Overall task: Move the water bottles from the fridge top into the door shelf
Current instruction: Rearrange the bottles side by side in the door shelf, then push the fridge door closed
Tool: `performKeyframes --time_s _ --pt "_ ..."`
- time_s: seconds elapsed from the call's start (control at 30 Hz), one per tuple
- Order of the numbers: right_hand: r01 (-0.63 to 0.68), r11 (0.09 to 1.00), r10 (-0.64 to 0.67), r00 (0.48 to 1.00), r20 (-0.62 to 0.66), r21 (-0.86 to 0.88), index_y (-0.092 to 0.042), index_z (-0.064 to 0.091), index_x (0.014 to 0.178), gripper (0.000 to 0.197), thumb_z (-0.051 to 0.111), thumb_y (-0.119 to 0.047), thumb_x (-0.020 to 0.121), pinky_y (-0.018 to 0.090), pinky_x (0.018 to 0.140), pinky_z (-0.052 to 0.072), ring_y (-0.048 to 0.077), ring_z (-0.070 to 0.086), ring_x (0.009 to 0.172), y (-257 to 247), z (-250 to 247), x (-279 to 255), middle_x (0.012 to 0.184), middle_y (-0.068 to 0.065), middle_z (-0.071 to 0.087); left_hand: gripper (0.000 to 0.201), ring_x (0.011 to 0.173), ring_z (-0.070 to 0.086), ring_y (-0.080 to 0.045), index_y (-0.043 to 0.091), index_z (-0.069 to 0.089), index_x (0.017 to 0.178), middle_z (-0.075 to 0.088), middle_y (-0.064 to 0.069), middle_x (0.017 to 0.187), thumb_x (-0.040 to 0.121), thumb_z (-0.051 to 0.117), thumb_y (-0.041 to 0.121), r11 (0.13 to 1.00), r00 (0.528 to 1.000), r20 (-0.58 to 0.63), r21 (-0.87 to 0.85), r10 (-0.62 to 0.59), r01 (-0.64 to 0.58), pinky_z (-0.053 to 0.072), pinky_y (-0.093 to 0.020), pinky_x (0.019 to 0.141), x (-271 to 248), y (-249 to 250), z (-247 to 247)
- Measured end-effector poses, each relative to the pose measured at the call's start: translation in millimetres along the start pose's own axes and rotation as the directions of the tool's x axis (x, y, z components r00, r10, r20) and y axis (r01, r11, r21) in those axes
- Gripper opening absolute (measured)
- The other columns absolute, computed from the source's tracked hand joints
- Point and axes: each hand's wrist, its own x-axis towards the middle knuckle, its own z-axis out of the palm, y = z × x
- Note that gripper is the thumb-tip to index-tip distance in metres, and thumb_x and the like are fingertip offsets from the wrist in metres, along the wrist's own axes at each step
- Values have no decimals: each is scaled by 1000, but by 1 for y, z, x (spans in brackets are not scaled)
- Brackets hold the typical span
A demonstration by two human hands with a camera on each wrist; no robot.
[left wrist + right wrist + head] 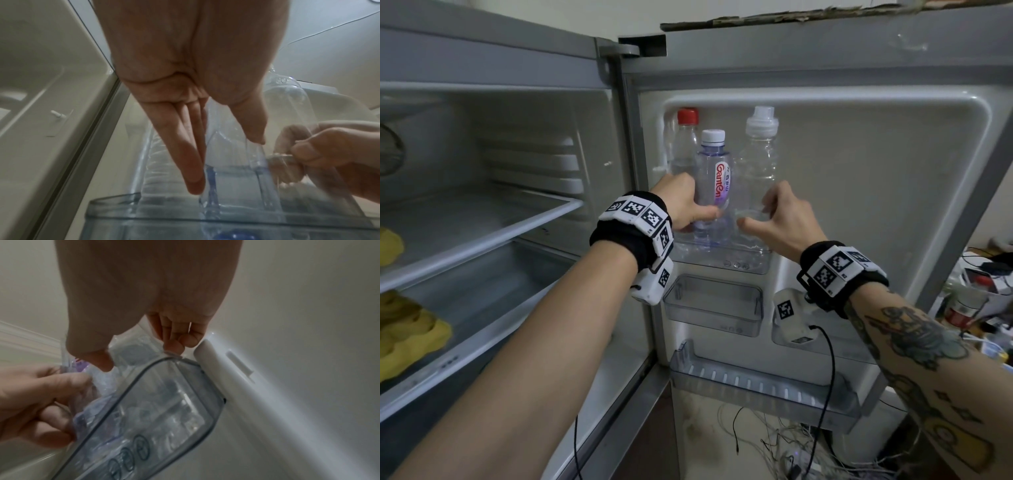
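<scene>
Three bottles stand in the clear top door shelf (722, 262) of the open fridge door. A red-capped bottle (686, 137) is at the back left. My left hand (702, 212) grips the lower body of the white-capped Ganten bottle (714, 161) in the middle, thumb in front. In the left wrist view that bottle (232, 178) sits between the fingers and thumb of my left hand (226, 162). My right hand (767, 212) curls round the clear white-capped bottle (758, 154) at the right. The right wrist view shows my right hand (139, 355) at the rim of the shelf (164, 402).
Two empty clear door shelves (714, 305) (763, 387) hang below. The fridge interior at left has wire-edged shelves with yellow items (410, 329). Cluttered objects (979, 291) sit past the door's right edge. Loose cables (774, 445) lie on the floor.
</scene>
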Motion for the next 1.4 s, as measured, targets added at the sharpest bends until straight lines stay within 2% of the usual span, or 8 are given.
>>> performKeyframes --time_s 0.3,0.4,0.53,0.63,0.87,1.0,1.2,1.4 --pt "-30 1000 30 999 15 -6 -16 52 106 57 77 -54 71 16 58 42 10 58 76 -1 -5 -8 86 -7 58 52 76 68 -19 10 70 94 72 -5 79 75 70 59 995 991 -104 -56 -84 79 55 -32 71 -15 -4 14" --pt "-45 999 45 999 1 2 -16 52 110 61 75 -58 71 28 70 54 16 63 84 -3 -4 -11 93 -3 62 53 73 68 -20 10 70 84 72 -5 76 76 68 62 990 984 -132 -91 -123 111 51 -28 61 -22 -5 20" --pt "-55 999 55 998 -12 -2 -18 51 117 67 73 -62 72 31 77 53 18 63 91 -3 -2 -16 100 -2 63 66 76 69 -27 9 73 87 74 -9 80 74 60 72 987 980 -127 -71 -152 144 57 -39 71 -30 -6 24" --pt "-51 998 50 998 -42 -32 -17 51 121 70 70 -64 72 31 80 51 20 63 96 -3 0 -20 102 -3 60 67 81 69 -30 2 70 87 74 -14 85 77 62 68 987 979 -134 -68 -154 146 55 -40 73 -36 -6 25" --pt "-81 997 81 986 -146 7 -15 45 136 75 61 -63 81 32 89 47 16 58 109 6 -3 -32 126 0 59 52 85 66 -23 12 64 94 70 -2 90 83 59 63 985 965 -203 -89 -165 150 54 -37 77 -45 -6 26" --pt "-125 987 144 969 -198 102 -13 51 128 54 59 -50 89 33 83 50 13 59 90 15 -17 -48 117 0 60 39 88 64 -20 13 65 98 69 -1 96 89 58 50 979 925 -342 -173 -164 109 53 -33 81 -56 -6 33" --pt "-123 965 218 867 -449 230 -11 53 118 35 65 -28 90 20 80 42 13 54 97 37 -49 -80 111 3 56 12 88 63 -19 13 67 94 67 1 92 87 64 23 947 897 -405 -317 -178 45 49 -28 82 -74 11 54" --pt "-217 934 347 730 -588 283 -7 46 122 45 65 -28 88 31 97 37 20 43 110 67 -92 -90 115 1 37 10 92 62 -17 15 65 98 67 0 100 88 61 18 934 954 -289 -357 -75 -35 44 -24 80 -80 68 88"
